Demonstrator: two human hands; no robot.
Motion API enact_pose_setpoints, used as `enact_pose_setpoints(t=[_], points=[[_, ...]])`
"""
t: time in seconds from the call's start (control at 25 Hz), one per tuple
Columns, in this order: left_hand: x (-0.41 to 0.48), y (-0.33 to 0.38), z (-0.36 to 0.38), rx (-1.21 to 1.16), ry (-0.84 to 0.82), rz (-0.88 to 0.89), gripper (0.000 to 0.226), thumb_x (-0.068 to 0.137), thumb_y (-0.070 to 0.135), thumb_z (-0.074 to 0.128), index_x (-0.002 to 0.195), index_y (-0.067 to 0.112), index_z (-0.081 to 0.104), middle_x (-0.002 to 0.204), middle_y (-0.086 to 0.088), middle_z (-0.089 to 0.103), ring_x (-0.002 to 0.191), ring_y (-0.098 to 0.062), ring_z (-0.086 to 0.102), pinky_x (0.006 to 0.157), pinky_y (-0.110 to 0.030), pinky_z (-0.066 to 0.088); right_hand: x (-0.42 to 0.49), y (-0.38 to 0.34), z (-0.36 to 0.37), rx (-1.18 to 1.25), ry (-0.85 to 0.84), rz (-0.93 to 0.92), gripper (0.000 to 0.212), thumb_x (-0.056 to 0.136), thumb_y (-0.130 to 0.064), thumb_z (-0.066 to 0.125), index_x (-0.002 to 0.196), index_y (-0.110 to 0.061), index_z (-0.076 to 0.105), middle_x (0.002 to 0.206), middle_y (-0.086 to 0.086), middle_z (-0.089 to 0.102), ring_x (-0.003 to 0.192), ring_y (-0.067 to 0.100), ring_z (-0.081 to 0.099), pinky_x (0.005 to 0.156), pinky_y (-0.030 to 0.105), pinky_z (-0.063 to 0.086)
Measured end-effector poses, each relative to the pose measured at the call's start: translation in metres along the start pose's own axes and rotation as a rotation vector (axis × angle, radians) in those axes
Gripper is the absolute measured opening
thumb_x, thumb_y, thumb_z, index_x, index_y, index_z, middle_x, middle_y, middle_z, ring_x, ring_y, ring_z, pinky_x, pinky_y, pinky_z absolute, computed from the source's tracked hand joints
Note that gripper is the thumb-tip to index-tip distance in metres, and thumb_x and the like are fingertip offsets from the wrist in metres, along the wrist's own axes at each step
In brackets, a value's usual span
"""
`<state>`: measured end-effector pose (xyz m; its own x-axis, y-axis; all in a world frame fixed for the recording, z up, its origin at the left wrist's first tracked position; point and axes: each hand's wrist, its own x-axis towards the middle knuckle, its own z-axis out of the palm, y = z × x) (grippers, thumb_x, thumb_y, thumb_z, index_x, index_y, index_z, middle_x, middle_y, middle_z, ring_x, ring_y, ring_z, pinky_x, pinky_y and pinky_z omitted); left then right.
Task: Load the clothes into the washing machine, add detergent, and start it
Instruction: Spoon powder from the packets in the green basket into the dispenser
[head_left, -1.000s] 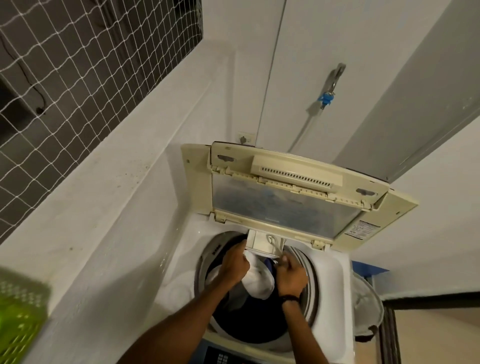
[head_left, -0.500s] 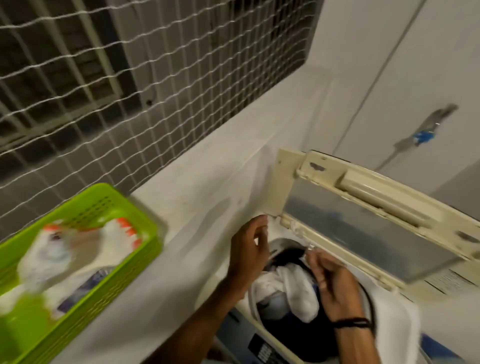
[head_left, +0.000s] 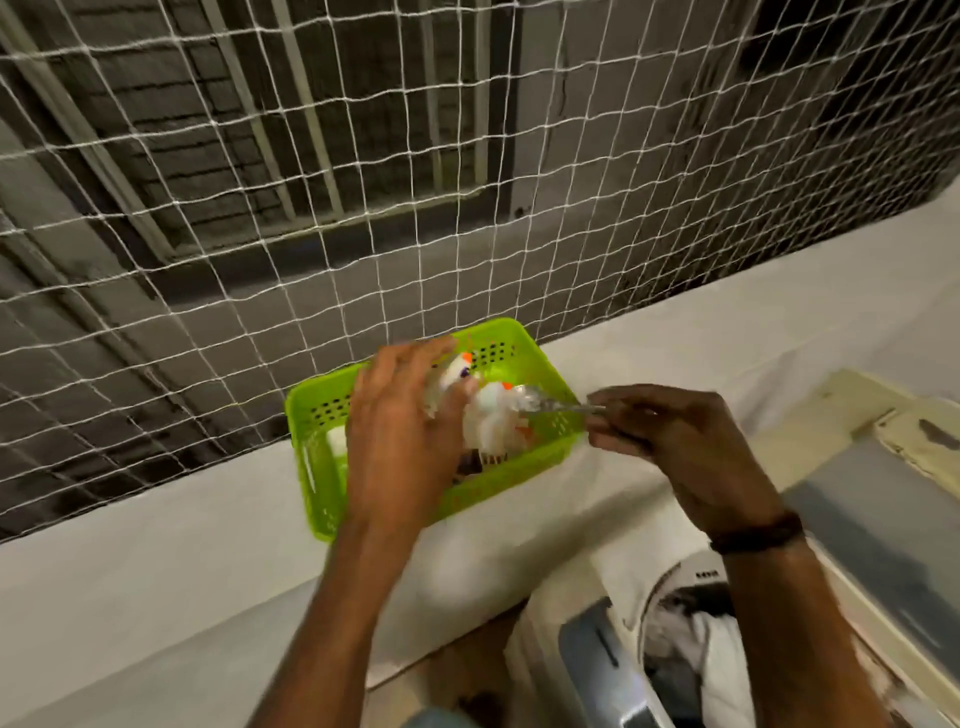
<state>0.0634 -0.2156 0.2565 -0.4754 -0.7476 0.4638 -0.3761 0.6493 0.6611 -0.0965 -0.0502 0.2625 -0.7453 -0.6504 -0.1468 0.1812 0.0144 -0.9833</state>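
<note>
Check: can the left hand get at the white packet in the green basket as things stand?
Probably yes. The left hand is already at the white packet over the open-topped green basket; nothing blocks it. The grip is blurred.

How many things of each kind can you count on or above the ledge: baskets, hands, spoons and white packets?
Green basket: 1
Hands: 2, left hand and right hand
Spoon: 1, pinched in the right hand
White packets: the blur hides how many; at least 1, under the left hand
Total: at least 5
</note>
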Motion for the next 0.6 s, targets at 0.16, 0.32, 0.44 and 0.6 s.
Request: enact_pose_setpoints(t=[0.16,0.32,0.44,0.6], points=[[0.014,-0.039,-0.004,0.180,-0.150,-0.041,0.016,0.083,0.035,0.071,0.092,0.022,0.074,0.086,-0.004,0.071,0.084,-0.029,0.065,0.070,-0.031,0.042,0.042,0.002,0.046,-0.540,-0.059,-0.107,0.021,0.085,0.002,0.065,0.075,-0.013,0.076,0.073,0.009,0.071,0.067,0.017,0.069,0.068,0.029,0.060],[0.014,-0.045,-0.011,0.080,-0.075,-0.214,0.012,0.088,0.029,0.068,0.087,0.019,0.075,0.070,-0.005,0.068,0.071,-0.028,0.064,0.063,-0.032,0.044,0.079,0.016,0.070,-1.006,-0.083,-0.170,0.012,0.074,-0.016,0.071,0.082,-0.017,0.079,0.084,0.005,0.075,0.078,0.019,0.068,0.078,0.038,0.057],[0.015,-0.047,-0.015,0.028,-0.090,-0.239,0.014,0.089,0.030,0.068,0.085,0.018,0.075,0.064,-0.003,0.062,0.066,-0.025,0.061,0.061,-0.030,0.041,0.083,0.017,0.082,-0.871,-0.117,-0.002,0.014,0.079,-0.012,0.069,0.089,-0.014,0.078,0.085,0.005,0.076,0.077,0.021,0.072,0.069,0.031,0.060],[0.018,-0.049,-0.013,-0.005,-0.068,-0.210,0.018,0.089,0.035,0.067,0.083,0.020,0.075,0.061,0.000,0.060,0.061,-0.018,0.056,0.059,-0.029,0.041,0.083,0.021,0.090,-0.837,-0.221,0.114,0.011,0.079,-0.010,0.069,0.088,-0.010,0.076,0.080,0.009,0.076,0.074,0.026,0.073,0.072,0.039,0.062]])
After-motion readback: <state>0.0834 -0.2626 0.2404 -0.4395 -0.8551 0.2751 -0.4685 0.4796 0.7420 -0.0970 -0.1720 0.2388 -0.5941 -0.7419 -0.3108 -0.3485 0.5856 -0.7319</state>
